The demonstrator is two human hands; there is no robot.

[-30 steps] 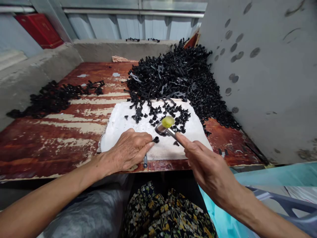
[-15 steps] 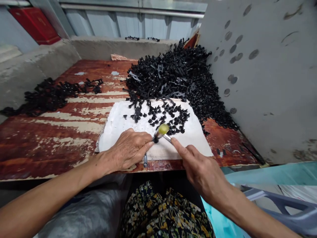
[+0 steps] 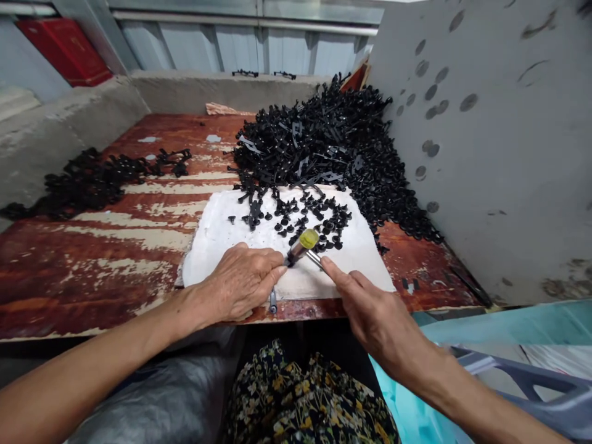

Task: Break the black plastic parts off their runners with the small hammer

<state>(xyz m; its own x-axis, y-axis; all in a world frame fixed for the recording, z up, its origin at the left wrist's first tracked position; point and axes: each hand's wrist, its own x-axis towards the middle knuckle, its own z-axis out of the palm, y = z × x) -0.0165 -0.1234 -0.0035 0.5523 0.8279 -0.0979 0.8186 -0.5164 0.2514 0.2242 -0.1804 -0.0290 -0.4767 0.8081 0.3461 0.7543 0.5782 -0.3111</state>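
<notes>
My right hand (image 3: 377, 314) is closed round the thin metal handle of a small hammer (image 3: 301, 244). Its head is silver with a yellow-green end that points up and away. The lower end of the head meets a black part at the fingertips of my left hand (image 3: 243, 280). That hand rests closed on the front of a white cloth pad (image 3: 324, 277), pinching a black plastic strip (image 3: 273, 302) whose end pokes out below the thumb. The rest of the strip is hidden by the fingers. Several small black round-headed pegs (image 3: 328, 225) lie on the pad just beyond the hammer.
A big heap of black plastic pieces (image 3: 319, 135) covers the back right of the worn red-brown table (image 3: 152, 265). Linked black pieces (image 3: 97, 182) lie at the left. A grey panel (image 3: 467, 166) stands along the right side, and a low concrete ledge (image 3: 185, 92) runs behind.
The hammer head has tipped slightly, showing more of its yellow-green end. The strip's end below my left thumb has turned a little. Both hands stay in nearly the same place.
</notes>
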